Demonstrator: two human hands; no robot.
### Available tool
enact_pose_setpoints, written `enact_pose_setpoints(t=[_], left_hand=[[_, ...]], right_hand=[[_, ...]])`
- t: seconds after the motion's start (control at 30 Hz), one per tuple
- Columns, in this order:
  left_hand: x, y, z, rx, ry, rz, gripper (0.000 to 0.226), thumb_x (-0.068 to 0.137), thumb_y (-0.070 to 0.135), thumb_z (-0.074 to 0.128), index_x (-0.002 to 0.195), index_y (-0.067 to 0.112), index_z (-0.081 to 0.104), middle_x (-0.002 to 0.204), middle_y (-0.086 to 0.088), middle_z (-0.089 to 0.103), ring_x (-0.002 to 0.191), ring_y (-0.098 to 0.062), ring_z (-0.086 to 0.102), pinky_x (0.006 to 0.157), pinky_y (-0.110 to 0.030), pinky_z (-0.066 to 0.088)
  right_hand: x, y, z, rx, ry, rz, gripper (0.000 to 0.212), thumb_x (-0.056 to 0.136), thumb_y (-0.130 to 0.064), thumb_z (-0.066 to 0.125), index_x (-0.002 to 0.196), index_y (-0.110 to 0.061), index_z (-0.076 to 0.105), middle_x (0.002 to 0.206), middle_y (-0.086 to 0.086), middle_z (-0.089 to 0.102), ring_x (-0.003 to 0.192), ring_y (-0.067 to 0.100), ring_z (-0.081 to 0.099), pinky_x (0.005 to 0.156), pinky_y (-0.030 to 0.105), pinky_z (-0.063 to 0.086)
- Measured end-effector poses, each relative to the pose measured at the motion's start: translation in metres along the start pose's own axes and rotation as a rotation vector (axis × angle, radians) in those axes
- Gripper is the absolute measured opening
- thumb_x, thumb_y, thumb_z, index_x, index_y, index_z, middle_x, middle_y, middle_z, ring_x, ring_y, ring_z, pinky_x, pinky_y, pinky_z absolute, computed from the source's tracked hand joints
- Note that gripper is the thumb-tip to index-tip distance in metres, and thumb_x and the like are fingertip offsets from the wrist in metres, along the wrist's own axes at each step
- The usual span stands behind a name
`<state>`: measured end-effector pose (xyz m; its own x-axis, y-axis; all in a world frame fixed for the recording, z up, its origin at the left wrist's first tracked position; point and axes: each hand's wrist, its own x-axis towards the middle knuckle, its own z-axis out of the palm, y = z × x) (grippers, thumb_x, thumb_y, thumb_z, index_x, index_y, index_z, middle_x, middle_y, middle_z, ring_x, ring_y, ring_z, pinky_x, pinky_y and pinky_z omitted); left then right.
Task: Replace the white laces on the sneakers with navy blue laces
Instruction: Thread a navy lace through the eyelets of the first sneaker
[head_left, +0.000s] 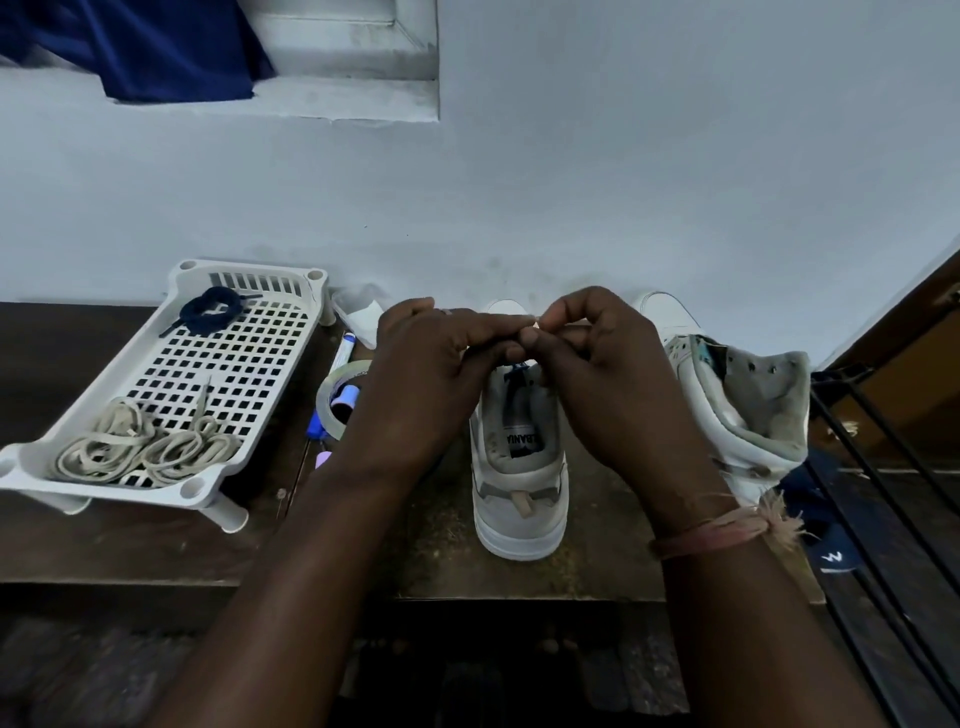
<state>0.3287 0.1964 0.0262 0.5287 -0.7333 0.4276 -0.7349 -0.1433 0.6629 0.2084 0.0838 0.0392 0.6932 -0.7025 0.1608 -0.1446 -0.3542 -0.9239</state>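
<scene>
I'm pinching w/ both hands, left hand (436, 358) and right hand (597, 358) fingertips meeting on prob. the navy lace (517, 387) tip above the middle sneaker (519, 467), lace being soft, limp, light, so gripping at the stiff end.

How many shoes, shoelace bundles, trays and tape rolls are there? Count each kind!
Sneakers: 2, one under the hands, one to its right
White lace bundles: 2
Navy lace bundle in the tray: 1
White trays: 1
Tape rolls: 1
Total: 7
</scene>
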Motion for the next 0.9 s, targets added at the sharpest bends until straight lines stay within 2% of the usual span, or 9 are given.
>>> enact_pose_setpoints(t=[0.1, 0.17, 0.2, 0.27, 0.33, 0.43, 0.63, 0.73, 0.9], left_hand=[[-0.001, 0.000, -0.001, -0.070, 0.050, -0.039, 0.022, 0.094, 0.022, 0.065, 0.106, 0.034, 0.080, 0.094, 0.013, 0.077, 0.093, -0.007, 0.068, 0.088, -0.041, 0.053], [0.000, 0.002, 0.000, -0.097, 0.102, -0.100, 0.022, 0.097, 0.017, 0.063, 0.107, 0.031, 0.077, 0.100, 0.014, 0.075, 0.098, -0.004, 0.067, 0.089, -0.035, 0.054], [0.001, 0.004, 0.001, -0.096, 0.122, -0.112, 0.021, 0.099, 0.017, 0.061, 0.108, 0.029, 0.075, 0.102, 0.015, 0.073, 0.098, -0.003, 0.066, 0.088, -0.032, 0.054], [0.002, 0.008, 0.006, -0.079, 0.106, -0.119, 0.019, 0.100, 0.017, 0.059, 0.105, 0.028, 0.073, 0.099, 0.015, 0.072, 0.092, -0.001, 0.064, 0.083, -0.024, 0.050], [0.002, 0.010, 0.011, -0.024, 0.027, -0.132, 0.013, 0.099, 0.023, 0.062, 0.099, 0.029, 0.073, 0.093, 0.014, 0.071, 0.085, 0.001, 0.060, 0.076, -0.018, 0.044], [0.001, 0.007, 0.016, 0.101, -0.077, -0.125, 0.009, 0.096, 0.032, 0.067, 0.095, 0.029, 0.075, 0.087, 0.010, 0.073, 0.075, -0.002, 0.056, 0.069, -0.015, 0.039], [-0.001, -0.001, 0.016, 0.218, -0.151, -0.166, 0.014, 0.095, 0.040, 0.066, 0.094, 0.028, 0.075, 0.082, 0.010, 0.066, 0.082, -0.008, 0.054, 0.068, -0.027, 0.032], [0.000, -0.004, 0.016, 0.219, -0.178, -0.169, 0.014, 0.094, 0.041, 0.067, 0.095, 0.030, 0.076, 0.080, 0.012, 0.062, 0.081, -0.006, 0.051, 0.066, -0.025, 0.033], [-0.001, -0.004, 0.022, 0.236, -0.150, -0.165, 0.014, 0.094, 0.041, 0.068, 0.094, 0.030, 0.077, 0.083, 0.009, 0.067, 0.083, -0.009, 0.053, 0.071, -0.029, 0.038]], right_hand=[[0.001, 0.001, -0.006, 0.003, 0.110, 0.012, 0.026, 0.083, -0.033, 0.084, 0.086, -0.015, 0.066, 0.069, -0.001, 0.074, 0.062, 0.006, 0.068, 0.060, 0.021, 0.050], [0.002, 0.005, -0.012, -0.019, 0.122, 0.080, 0.035, 0.076, -0.043, 0.086, 0.088, -0.015, 0.069, 0.072, -0.002, 0.071, 0.059, 0.001, 0.061, 0.057, 0.017, 0.047], [0.001, 0.006, -0.013, -0.048, 0.074, 0.137, 0.038, 0.074, -0.050, 0.085, 0.090, -0.018, 0.070, 0.074, -0.002, 0.069, 0.060, 0.002, 0.059, 0.059, 0.019, 0.050], [0.000, 0.012, -0.012, -0.094, -0.062, 0.252, 0.041, 0.074, -0.059, 0.081, 0.089, -0.021, 0.074, 0.076, 0.000, 0.073, 0.065, 0.009, 0.065, 0.070, 0.038, 0.061], [-0.001, 0.018, -0.008, -0.060, -0.110, 0.316, 0.034, 0.083, -0.051, 0.075, 0.084, -0.017, 0.076, 0.075, 0.004, 0.075, 0.070, 0.021, 0.074, 0.076, 0.052, 0.062], [0.003, 0.028, -0.007, 0.054, -0.104, 0.409, 0.027, 0.088, -0.035, 0.067, 0.079, -0.011, 0.077, 0.081, 0.020, 0.075, 0.083, 0.038, 0.074, 0.078, 0.059, 0.061], [0.009, 0.044, -0.005, 0.442, -0.056, 0.686, 0.020, 0.092, -0.015, 0.066, 0.099, 0.000, 0.077, 0.101, 0.028, 0.074, 0.095, 0.044, 0.072, 0.088, 0.057, 0.059], [0.008, 0.045, -0.004, 0.510, -0.066, 0.682, 0.021, 0.094, -0.012, 0.063, 0.104, 0.001, 0.075, 0.101, 0.025, 0.075, 0.096, 0.043, 0.072, 0.086, 0.053, 0.060], [0.005, 0.045, -0.010, 0.523, -0.096, 0.562, 0.017, 0.094, -0.012, 0.066, 0.090, -0.001, 0.079, 0.095, 0.023, 0.076, 0.092, 0.040, 0.074, 0.081, 0.047, 0.061]])
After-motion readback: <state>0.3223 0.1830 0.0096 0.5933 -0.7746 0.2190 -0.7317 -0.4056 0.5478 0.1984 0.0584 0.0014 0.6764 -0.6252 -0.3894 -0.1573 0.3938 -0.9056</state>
